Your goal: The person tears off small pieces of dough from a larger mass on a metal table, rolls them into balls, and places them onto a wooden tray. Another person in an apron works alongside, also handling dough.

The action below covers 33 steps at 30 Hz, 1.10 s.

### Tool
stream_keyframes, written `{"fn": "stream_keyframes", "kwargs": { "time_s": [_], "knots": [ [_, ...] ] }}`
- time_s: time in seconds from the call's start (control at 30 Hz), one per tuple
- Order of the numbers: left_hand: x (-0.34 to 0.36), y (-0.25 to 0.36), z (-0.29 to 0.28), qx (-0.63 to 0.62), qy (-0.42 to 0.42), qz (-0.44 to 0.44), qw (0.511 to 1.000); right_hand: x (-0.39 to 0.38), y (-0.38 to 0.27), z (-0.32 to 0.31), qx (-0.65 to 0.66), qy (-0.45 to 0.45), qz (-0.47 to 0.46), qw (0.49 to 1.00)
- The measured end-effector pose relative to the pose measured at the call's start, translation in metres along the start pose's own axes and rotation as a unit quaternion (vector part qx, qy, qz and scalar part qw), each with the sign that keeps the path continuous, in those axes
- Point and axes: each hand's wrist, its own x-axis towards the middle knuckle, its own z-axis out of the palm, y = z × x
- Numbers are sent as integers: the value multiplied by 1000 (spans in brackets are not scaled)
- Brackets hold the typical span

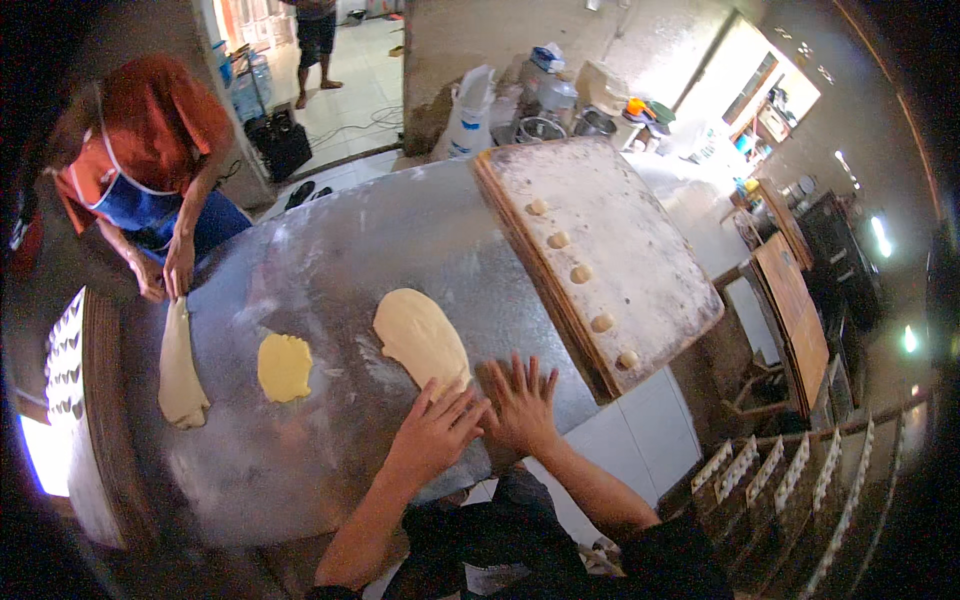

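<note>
Dough (422,335), pale cream and flattened into a long smooth oval, lay slantwise on the grey sheet-metal worktop (300,490), its far end leaning left. The person's bare left hand (440,430) had its fingers extended and slightly parted, the tips at the dough's near end, gripping nothing that showed. The bare right hand (520,408) was spread wide just right of that end, palm down and holding nothing; whether it pressed on the metal was unclear.

The sheet looked soft, limp and fairly light, likely to stretch or tear if pinched at one corner; two flat hands under its opposite ends would probably have borne it best. Its underside might have clung a little to the metal.

On the right, the edge of a thick stack of floury brown wooden boards (640,260), topped by five small round cream dough balls (581,273), limited sideways movement. The worktop's near edge ran beneath the forearms. More room lay leftward, up to a flat yellow irregular slab (285,367), and beyond the sheet's far end
</note>
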Motion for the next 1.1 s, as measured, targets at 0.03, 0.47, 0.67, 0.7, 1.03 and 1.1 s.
{"fn": "stream_keyframes", "kwargs": {
  "time_s": [0.03,0.47,0.67,0.7,1.03,1.1],
  "knots": [
    [-2,0,-13,46,14,-14,999,43,-10,-5,-2,32,25,999],
    [-105,3,0,-236,94,-385,887,34,-8,49,39,38,38,998],
    [-120,14,-7,-299,78,-440,843,39,49,11,28,171,70,982],
    [-112,16,-8,-295,62,-423,855,51,25,8,38,131,84,987],
    [-93,-1,-18,-289,59,-449,843,52,15,23,48,154,30,986],
    [-78,-5,-23,-271,50,-438,856,24,-7,40,99,109,-63,987]
  ]
}}
